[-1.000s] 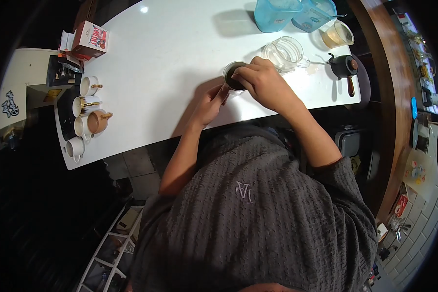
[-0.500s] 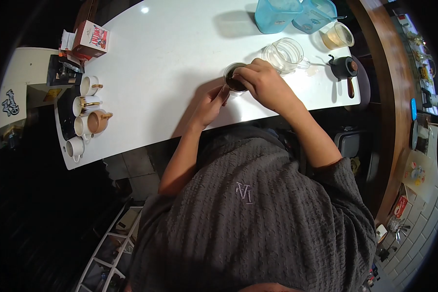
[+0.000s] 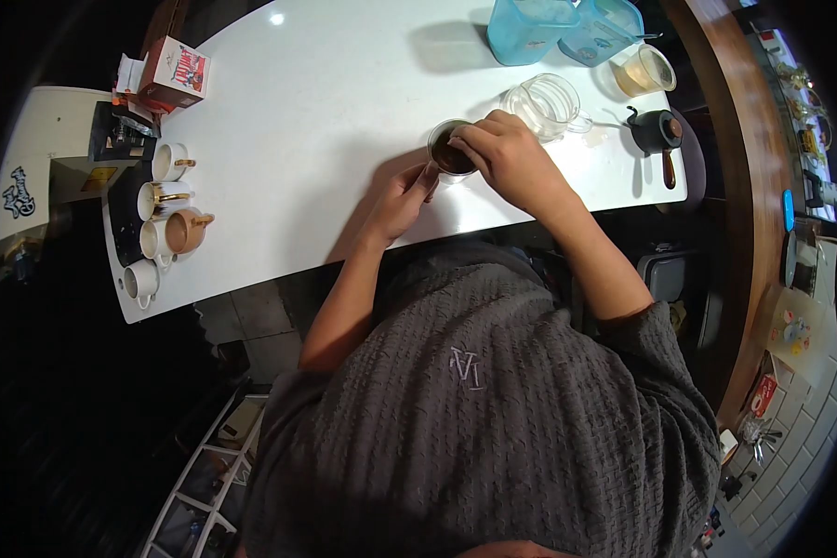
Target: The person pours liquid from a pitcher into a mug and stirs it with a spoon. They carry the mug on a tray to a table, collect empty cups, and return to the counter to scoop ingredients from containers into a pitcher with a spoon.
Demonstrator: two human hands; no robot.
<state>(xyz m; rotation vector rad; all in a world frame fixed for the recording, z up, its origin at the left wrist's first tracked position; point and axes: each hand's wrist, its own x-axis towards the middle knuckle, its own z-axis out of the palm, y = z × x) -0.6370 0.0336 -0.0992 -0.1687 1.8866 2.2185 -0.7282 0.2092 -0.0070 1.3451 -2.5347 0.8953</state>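
Note:
A small round cup (image 3: pixel 447 160) with dark contents stands near the table's front edge, its mouth facing up towards me. Around its left side are the fingers of my left hand (image 3: pixel 398 206), closed against the wall. My right hand (image 3: pixel 514 160) is over the right part of the rim, fingertips pinched together just above the dark contents. Whatever those fingers hold is too small or hidden to name. Just beyond my right hand sits a clear glass pitcher (image 3: pixel 551 110) with a handle.
Right of the pitcher are a black pot with a wooden handle (image 3: pixel 656 132) and a tub of pale contents (image 3: pixel 644 71). Two blue containers (image 3: pixel 527 33) stand behind. Several mugs (image 3: pixel 169 200) line the left edge below a red-and-white box (image 3: pixel 175 74).
My right fingertips have shifted slightly at the cup's mouth, so more of the dark contents shows. My left hand keeps its place on the cup.

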